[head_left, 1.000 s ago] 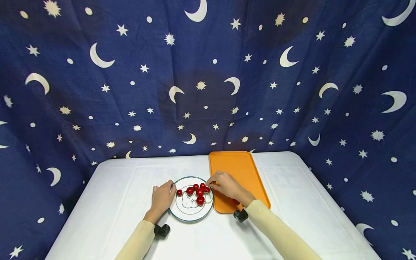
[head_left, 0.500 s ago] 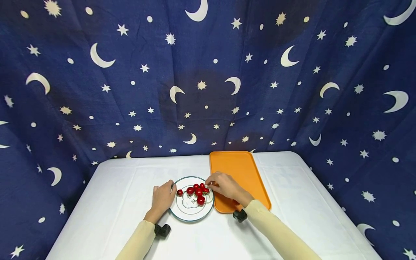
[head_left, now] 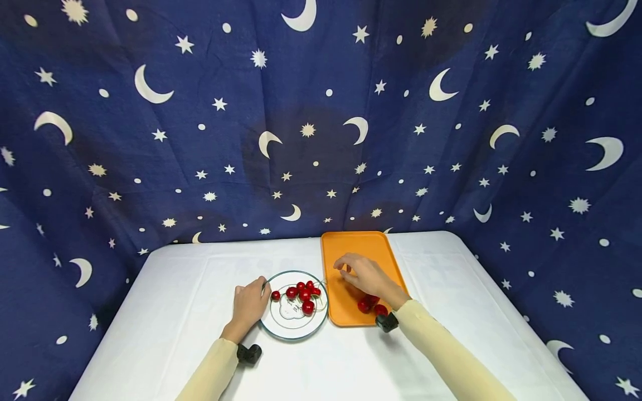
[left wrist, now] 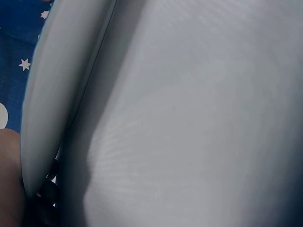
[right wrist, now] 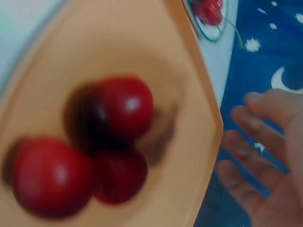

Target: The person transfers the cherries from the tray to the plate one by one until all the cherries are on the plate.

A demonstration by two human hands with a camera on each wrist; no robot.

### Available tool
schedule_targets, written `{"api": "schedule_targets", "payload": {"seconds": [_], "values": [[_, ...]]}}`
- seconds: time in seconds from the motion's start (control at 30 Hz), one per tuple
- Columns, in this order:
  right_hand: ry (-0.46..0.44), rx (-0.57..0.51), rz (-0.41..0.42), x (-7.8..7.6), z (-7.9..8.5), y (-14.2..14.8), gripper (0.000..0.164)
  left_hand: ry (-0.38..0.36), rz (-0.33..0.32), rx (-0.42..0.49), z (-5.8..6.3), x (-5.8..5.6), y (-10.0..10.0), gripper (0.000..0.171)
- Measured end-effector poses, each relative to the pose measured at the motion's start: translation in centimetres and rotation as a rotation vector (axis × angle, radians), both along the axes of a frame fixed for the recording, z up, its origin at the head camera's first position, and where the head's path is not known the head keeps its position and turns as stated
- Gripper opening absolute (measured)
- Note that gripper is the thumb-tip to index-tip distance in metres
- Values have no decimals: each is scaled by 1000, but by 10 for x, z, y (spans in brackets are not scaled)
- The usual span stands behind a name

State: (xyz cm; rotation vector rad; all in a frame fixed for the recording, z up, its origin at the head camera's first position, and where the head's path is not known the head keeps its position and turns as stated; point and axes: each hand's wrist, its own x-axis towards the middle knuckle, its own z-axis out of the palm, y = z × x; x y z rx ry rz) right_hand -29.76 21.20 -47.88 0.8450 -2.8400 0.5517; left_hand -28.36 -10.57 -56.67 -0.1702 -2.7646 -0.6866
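Several red cherries [head_left: 308, 307] with thin stems lie on a white plate [head_left: 286, 332] with a green rim. My left hand [head_left: 251, 303] grips the plate's left rim. The plate [left wrist: 64, 80] fills the left of the left wrist view, tilted by the camera angle, with dark fingers under its edge. Over the orange tray [head_left: 353, 245] hovers my right hand [head_left: 366, 277], its fingers loosely bent with nothing seen between them. Below its wrist, red cherries [head_left: 364, 306] sit on the tray's near part. The right wrist view shows three cherries [right wrist: 124, 106] close together there, blurred.
A white cloth covers the table [head_left: 200, 267]. The tray stands directly right of the plate, its raised rim close to the plate's edge. Behind the table hangs a dark blue curtain [head_left: 225, 150] with moons and stars.
My right hand has left the cherries at the plate's right side and moved right and back over the tray. Cherries on the tray show more now. The left hand stays on the plate.
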Motion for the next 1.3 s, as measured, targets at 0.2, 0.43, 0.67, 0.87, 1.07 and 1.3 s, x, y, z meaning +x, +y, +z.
{"api": "schedule_targets", "payload": {"seconds": [0.2, 0.43, 0.67, 0.87, 1.07, 1.3], "values": [[-114, 42, -41, 0, 8, 21, 15, -4, 6, 9, 1, 1, 1, 22], [-170, 102, -31, 4, 7, 39, 13, -2, -1, 8, -1, 1, 2, 22], [-294, 150, -50, 11, 9, 55, 17, 23, 4, 11, -2, 1, 1, 22], [-449, 133, -12, 17, 9, 63, 30, 9, -1, 3, -3, 1, -1, 23], [-509, 108, 61, 20, 7, 64, 35, 2, 2, 9, -4, 1, -1, 23], [-468, 136, 111, 19, 6, 64, 26, 16, 2, 8, -4, 0, -1, 21]]}}
